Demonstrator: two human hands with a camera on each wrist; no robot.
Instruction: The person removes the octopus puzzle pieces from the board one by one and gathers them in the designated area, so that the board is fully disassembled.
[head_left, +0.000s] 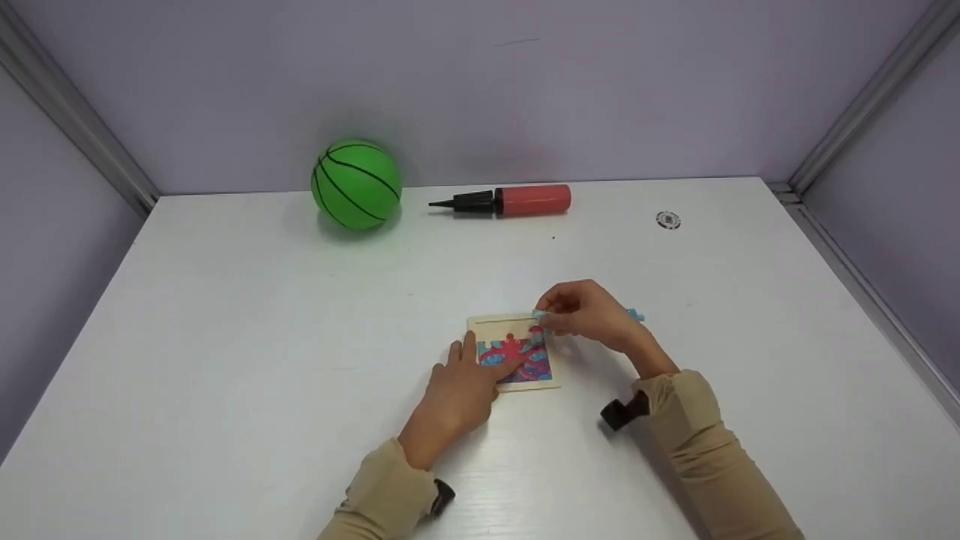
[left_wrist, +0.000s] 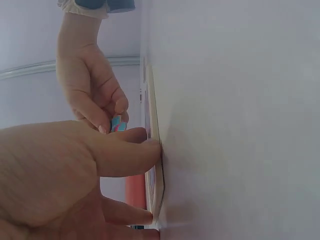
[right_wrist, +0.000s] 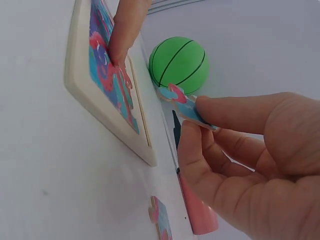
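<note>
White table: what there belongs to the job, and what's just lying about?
Probably the job: pale wooden puzzle tray; blue-pink puzzle piece in the right hand; loose blue-pink piece.

Probably lying about: green striped ball; red-black cylindrical pump; round black-white disc.

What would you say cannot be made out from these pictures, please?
Head view: near left corner of the puzzle board, hidden by the left hand.
Head view: part of the loose piece, hidden by the right hand.
Right wrist view: the loose piece's lower end, cut off by the bottom edge.
Head view: print on the chip, too small to read.
</note>
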